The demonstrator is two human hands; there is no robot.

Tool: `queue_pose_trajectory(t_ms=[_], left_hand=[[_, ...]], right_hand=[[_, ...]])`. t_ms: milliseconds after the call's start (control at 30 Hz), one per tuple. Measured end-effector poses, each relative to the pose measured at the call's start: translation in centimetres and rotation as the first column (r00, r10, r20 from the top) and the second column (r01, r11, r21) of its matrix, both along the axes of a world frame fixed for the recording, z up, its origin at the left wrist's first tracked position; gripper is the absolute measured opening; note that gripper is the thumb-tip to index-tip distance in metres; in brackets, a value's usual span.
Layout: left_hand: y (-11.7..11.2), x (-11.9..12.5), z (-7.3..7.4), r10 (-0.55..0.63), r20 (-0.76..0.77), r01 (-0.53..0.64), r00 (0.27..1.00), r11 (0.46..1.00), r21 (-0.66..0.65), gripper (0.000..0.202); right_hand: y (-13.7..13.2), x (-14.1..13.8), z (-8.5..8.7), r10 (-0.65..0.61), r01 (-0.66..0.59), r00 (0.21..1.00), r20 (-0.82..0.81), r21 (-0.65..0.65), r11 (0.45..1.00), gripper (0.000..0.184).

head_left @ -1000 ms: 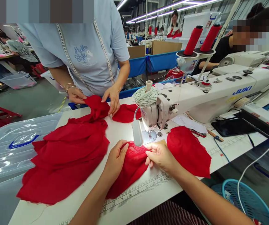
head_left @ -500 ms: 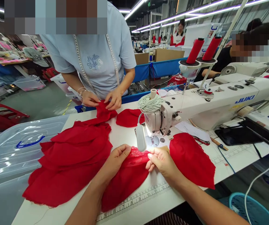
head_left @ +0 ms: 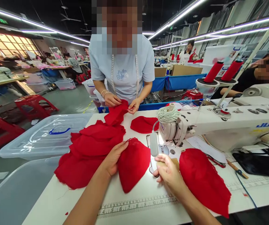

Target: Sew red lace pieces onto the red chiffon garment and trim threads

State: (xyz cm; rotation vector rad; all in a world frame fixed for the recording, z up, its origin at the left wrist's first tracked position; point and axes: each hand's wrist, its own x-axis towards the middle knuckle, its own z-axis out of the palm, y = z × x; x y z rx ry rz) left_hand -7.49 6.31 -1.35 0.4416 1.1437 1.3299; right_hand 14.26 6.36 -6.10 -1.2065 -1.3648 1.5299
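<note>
My left hand [head_left: 113,158] is closed on the left edge of a red lace fabric piece [head_left: 134,164] that lies flat on the white table [head_left: 148,190]. My right hand [head_left: 168,172] sits just right of that piece, apart from it, with its fingers curled below the sewing machine's lamp [head_left: 153,143]; what it holds, if anything, is hidden. A pile of red fabric pieces [head_left: 89,150] lies left of my left hand. Another red piece [head_left: 202,179] lies right of my right hand.
A white JUKI sewing machine [head_left: 221,123] stands at the right, with red thread cones [head_left: 222,71] behind. A person in a light blue shirt across the table handles red fabric [head_left: 117,113]. A clear bin lid [head_left: 47,136] sits left. A ruler strip [head_left: 136,206] lines the front edge.
My right hand has let go of the red lace piece. My left hand has drawn the piece left, away from the needle. The view has tilted upward.
</note>
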Motion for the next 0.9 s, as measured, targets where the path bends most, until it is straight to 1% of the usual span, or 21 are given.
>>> queue_pose_trajectory(t_ms=[100,167,267,300,367,400,433,467,500,533,567,600,633,667,700,733,833,900], left_hand=[[-0.4,0.3,0.4,0.004,-0.037,-0.003,0.999,1.000,0.024,0.010],[-1.0,0.6,1.2,-0.020,-0.104,0.026,0.994,0.998,0.053,0.017],[-2.0,0.8,3.3,-0.068,-0.248,0.097,0.966,0.989,0.107,0.035],[-2.2,0.7,4.1,-0.085,-0.285,0.122,0.955,0.986,0.117,0.034],[-2.4,0.5,5.4,-0.116,-0.385,0.182,0.916,0.973,0.140,0.023],[-2.3,0.4,5.8,-0.120,-0.487,0.225,0.865,0.961,0.162,0.020],[-2.1,0.3,6.0,-0.094,-0.628,0.272,0.772,0.943,0.193,0.021],[-1.8,0.2,6.0,-0.019,-0.777,0.315,0.629,0.920,0.232,0.025],[-1.4,0.1,5.8,0.093,-0.892,0.354,0.443,0.896,0.269,0.029],[-1.0,0.0,5.4,0.211,-0.948,0.389,0.239,0.874,0.292,0.032],[-0.5,0.0,5.0,0.302,-0.952,0.417,0.047,0.860,0.293,0.033],[0.1,-0.1,4.5,0.351,-0.930,0.429,-0.107,0.860,0.275,0.032],[0.7,-0.1,4.1,0.361,-0.907,0.424,-0.216,0.872,0.246,0.030],[1.3,0.0,3.8,0.345,-0.894,0.407,-0.285,0.888,0.213,0.028],[1.8,0.0,3.7,0.320,-0.891,0.383,-0.323,0.905,0.186,0.026],[2.4,0.0,3.7,0.301,-0.892,0.359,-0.336,0.917,0.174,0.025],[4.0,0.0,4.1,0.270,-0.911,0.324,-0.311,0.931,0.165,0.019],[4.9,-0.2,4.3,0.225,-0.938,0.308,-0.262,0.941,0.140,0.019]], right_hand=[[0.0,0.1,0.1,0.015,-0.015,1.000,-0.012,-0.020,1.000,0.042],[0.0,0.0,0.1,0.020,-0.021,1.000,-0.024,-0.038,0.999,0.041],[-0.1,-0.2,0.1,0.011,-0.013,0.999,-0.048,-0.045,0.999,0.040],[-0.1,-0.3,0.1,0.008,-0.010,0.998,-0.059,-0.043,0.999,0.040],[-0.2,-0.3,0.0,0.005,-0.007,0.997,-0.078,-0.034,0.999,0.039],[-0.3,-0.4,0.0,0.010,-0.013,0.996,-0.085,-0.027,1.000,0.038],[-0.3,-0.4,0.0,0.021,-0.023,0.996,-0.090,-0.020,1.000,0.037],[-0.3,-0.4,0.0,0.038,-0.040,0.995,-0.094,-0.014,0.999,0.036],[-0.4,-0.4,0.0,0.056,-0.058,0.994,-0.097,-0.010,0.998,0.035],[-0.4,-0.4,0.0,0.069,-0.070,0.993,-0.101,-0.006,0.997,0.034],[-0.4,-0.4,0.0,0.074,-0.075,0.992,-0.105,-0.001,0.997,0.033],[-0.4,-0.4,0.0,0.074,-0.074,0.991,-0.107,0.003,0.997,0.032],[-0.5,-0.5,-0.1,0.071,-0.071,0.992,-0.109,0.008,0.997,0.032],[-0.5,-0.5,-0.2,0.072,-0.071,0.992,-0.107,0.015,0.997,0.031],[-0.5,-0.5,-0.3,0.078,-0.076,0.992,-0.101,0.022,0.997,0.030],[-0.5,-0.5,-0.4,0.090,-0.088,0.992,-0.093,0.029,0.996,0.030],[-0.5,-0.5,-0.8,0.125,-0.122,0.990,-0.066,0.050,0.991,0.030],[-0.4,-0.6,-1.0,0.144,-0.141,0.988,-0.050,0.066,0.988,0.031]])
